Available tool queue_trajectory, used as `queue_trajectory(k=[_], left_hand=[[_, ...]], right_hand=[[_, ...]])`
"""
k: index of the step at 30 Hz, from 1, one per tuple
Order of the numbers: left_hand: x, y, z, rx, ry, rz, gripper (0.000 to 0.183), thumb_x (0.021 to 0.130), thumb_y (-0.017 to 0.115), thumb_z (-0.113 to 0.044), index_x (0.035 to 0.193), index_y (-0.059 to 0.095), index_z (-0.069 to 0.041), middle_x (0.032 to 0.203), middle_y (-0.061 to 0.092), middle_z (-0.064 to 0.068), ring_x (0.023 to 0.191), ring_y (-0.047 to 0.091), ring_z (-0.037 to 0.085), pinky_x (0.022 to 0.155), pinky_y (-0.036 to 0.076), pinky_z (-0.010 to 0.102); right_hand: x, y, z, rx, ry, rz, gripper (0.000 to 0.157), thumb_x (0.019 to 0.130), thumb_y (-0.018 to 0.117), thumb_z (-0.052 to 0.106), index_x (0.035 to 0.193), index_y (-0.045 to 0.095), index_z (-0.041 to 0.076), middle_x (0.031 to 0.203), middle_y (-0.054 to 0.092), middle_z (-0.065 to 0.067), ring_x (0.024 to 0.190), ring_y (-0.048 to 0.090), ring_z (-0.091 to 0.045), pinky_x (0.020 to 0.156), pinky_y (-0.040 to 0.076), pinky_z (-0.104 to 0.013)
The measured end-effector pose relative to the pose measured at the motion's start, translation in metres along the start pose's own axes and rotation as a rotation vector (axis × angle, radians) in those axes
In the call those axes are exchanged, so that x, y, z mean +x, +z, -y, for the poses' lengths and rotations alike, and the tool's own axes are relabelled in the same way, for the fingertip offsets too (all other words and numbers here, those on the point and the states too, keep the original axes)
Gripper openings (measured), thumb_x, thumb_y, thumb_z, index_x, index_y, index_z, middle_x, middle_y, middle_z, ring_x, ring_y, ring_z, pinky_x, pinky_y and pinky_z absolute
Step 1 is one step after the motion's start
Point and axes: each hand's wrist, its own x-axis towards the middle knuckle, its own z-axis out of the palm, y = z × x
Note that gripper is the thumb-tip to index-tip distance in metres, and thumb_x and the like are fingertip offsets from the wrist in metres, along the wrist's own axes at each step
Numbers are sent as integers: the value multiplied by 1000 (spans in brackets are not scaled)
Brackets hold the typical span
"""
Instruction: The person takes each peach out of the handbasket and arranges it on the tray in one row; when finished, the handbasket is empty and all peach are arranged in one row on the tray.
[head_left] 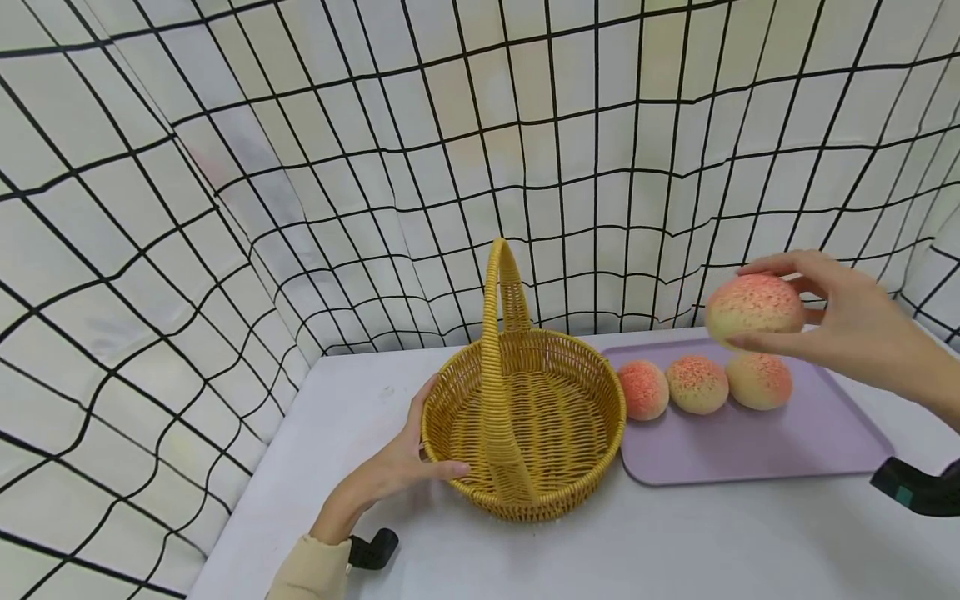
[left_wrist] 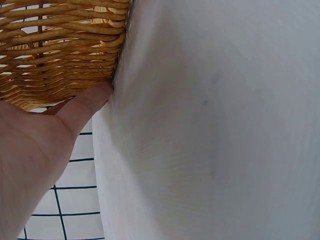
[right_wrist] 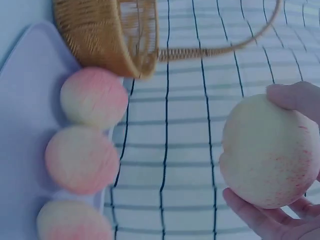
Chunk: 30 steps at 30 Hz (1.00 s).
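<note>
In the head view my right hand grips a peach above the back of a lilac tray. The right wrist view shows that peach between thumb and fingers, off the tray. On the tray, three more peaches sit in a row: a left one, a middle one and a right one. My left hand holds the left side of a woven basket, its thumb at the front rim. Nothing lies inside the basket. Its tall handle stands upright.
The basket stands on a white table, against the tray's left end. Behind and to the left rises a white backdrop with a black grid net. Black wrist devices show near both wrists, one by the left.
</note>
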Motion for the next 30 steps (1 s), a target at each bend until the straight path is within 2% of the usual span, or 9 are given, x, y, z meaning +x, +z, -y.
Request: queue_trajectory(k=[4,9,13,15,19,20,22,26,30], left_hand=[[-1,0,1,-3,0,0,131,83,88,-37,166,-14,-31,173,-1,18,157,13,44,123,14,67],[-2,0,1,4,-4,-2,132,83,88,-37,167,-14,-28,173,-1,20,157,13,46,122,15,68],[-2,-1,1,13,0,-4,132,83,87,-38,167,-14,-28,173,0,20,156,14,47,122,15,69],[-2,-1,1,12,3,-4,131,84,87,-37,167,-14,-29,173,0,20,156,15,46,122,16,68],[-2,-1,1,6,5,-5,132,83,88,-37,167,-14,-28,172,2,22,156,17,47,121,17,68],[-1,-1,2,4,7,-5,132,83,88,-37,167,-14,-27,172,1,22,156,16,47,122,17,68],[-1,0,2,1,7,-5,133,83,88,-37,167,-14,-25,172,1,22,156,16,47,122,17,68],[-1,0,2,0,9,-5,133,83,88,-38,167,-14,-25,173,-1,21,156,15,47,122,17,68],[-1,0,1,0,9,-3,133,83,88,-39,167,-14,-27,173,-1,21,156,15,47,122,17,67]], right_hand=[[-4,-9,-35,4,153,-44,72,83,91,32,142,53,15,125,53,1,92,47,4,61,45,-17],[-11,-10,-83,10,244,-70,70,88,86,36,144,51,14,120,50,11,97,44,-8,61,42,-19],[-18,-6,-115,-4,311,-63,74,91,83,38,147,48,5,130,49,-4,103,43,-22,62,40,-21],[-22,-3,-127,-26,334,-52,77,92,81,39,148,46,0,136,47,-18,104,43,-30,61,39,-21],[-29,8,-149,-30,354,-30,76,93,80,41,146,46,-2,135,48,-22,94,46,-15,59,41,-19],[-30,10,-152,-41,354,-21,81,94,79,41,147,42,-8,136,45,-30,95,46,-19,59,40,-18],[-31,15,-159,-41,341,-15,80,93,80,40,146,44,-7,134,48,-30,93,47,-15,59,41,-17],[-32,24,-167,-60,324,5,79,93,79,40,144,44,-9,132,50,-36,103,50,-38,60,40,-19],[-33,31,-170,-77,313,4,79,93,79,39,141,44,-12,128,50,-40,106,51,-50,61,38,-20]])
